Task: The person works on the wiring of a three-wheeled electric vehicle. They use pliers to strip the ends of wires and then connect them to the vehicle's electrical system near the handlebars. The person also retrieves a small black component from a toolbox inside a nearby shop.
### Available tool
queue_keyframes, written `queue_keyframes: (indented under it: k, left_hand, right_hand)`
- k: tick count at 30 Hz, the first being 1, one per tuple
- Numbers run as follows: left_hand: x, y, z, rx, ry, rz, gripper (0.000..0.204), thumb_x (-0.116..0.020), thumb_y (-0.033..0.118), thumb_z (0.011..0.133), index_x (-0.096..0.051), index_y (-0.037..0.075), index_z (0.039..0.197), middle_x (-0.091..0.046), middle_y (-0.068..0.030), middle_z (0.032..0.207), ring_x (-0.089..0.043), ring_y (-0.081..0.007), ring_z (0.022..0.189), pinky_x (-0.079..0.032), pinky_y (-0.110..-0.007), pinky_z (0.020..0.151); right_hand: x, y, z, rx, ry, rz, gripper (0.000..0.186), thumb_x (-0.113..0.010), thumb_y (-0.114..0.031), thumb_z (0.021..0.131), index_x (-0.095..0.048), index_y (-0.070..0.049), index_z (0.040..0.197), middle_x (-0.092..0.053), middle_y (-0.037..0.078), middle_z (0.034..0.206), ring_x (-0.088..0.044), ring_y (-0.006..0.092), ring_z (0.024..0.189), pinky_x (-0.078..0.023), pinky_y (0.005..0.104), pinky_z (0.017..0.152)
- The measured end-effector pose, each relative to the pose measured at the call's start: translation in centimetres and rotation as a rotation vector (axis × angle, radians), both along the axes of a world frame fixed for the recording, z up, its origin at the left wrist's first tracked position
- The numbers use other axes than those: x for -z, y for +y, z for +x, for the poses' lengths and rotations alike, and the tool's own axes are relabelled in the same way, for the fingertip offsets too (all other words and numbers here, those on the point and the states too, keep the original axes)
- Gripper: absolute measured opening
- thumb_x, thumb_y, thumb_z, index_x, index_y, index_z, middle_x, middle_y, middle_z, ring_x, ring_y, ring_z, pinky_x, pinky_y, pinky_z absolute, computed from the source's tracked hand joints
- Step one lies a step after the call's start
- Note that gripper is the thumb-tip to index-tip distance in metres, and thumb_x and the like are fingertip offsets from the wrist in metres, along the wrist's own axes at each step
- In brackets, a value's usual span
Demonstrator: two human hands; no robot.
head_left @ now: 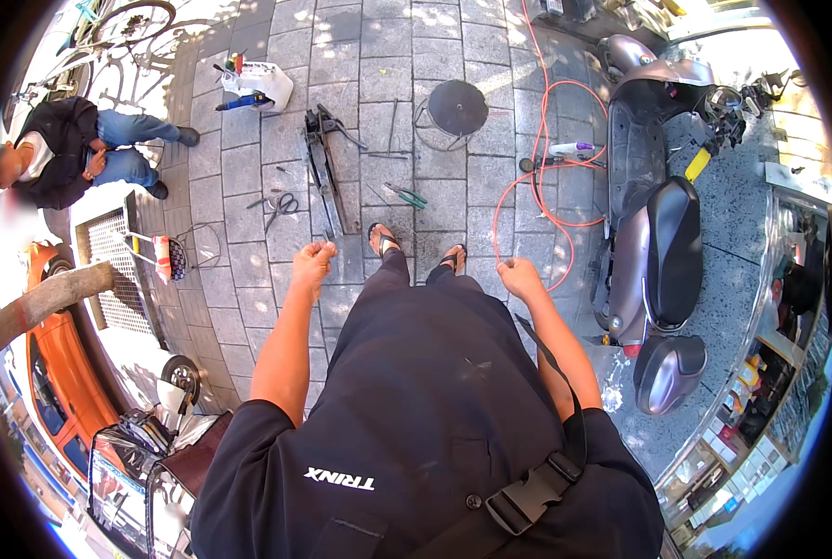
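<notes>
My left hand (313,265) is raised in front of me with its fingers pinched together. What it holds, if anything, is too small to make out. My right hand (520,279) is closed as well, its fingertips overlapping the orange hose (497,224); I cannot tell whether it grips the hose or only hides part of it. Beyond my left hand a long black metal part (322,172) lies on the paving. Scissors (284,205) are to its left, and pliers with green handles (405,195) lie to its right, past my sandalled feet.
A round dark stool (457,108) stands ahead, and a cut-open white jug (265,86) holds tools. On the right is a parked scooter (641,224), with a white-and-purple bottle (570,148) near it. A seated person (81,154) and an orange vehicle (67,373) are left.
</notes>
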State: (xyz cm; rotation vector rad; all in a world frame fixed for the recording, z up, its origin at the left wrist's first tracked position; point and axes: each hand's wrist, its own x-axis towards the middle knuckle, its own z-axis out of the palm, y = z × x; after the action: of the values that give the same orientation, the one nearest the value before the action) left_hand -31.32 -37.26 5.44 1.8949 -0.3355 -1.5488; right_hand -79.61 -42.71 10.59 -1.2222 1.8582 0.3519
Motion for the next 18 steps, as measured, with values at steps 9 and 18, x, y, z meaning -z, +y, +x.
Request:
queue_keyframes:
  k: [9, 18]
  left_hand:
    - [3.4, 0.3, 0.9, -0.103, 0.0, 0.108, 0.023, -0.079, 0.025, 0.096, -0.074, 0.004, 0.105, -0.07, -0.0002, 0.085, -0.052, -0.0064, 0.064, -0.042, -0.027, 0.057]
    - [4.0, -1.0, 0.2, -0.17, -0.239, 0.16, 0.028, -0.071, 0.017, 0.101, -0.072, -0.005, 0.118, -0.079, -0.0104, 0.101, -0.071, -0.0163, 0.093, -0.054, -0.033, 0.087]
  right_hand:
    - [1.5, 7.3, -8.8, 0.088, 0.121, 0.184, 0.044, -0.068, -0.034, 0.093, -0.077, 0.006, 0.108, -0.077, 0.024, 0.093, -0.076, 0.0318, 0.087, -0.057, 0.0433, 0.078]
    - [8.1, -3.4, -12.5, -0.069, -0.239, 0.062, 0.041, -0.066, -0.03, 0.095, -0.076, 0.009, 0.106, -0.077, 0.023, 0.09, -0.076, 0.0321, 0.079, -0.059, 0.0429, 0.073]
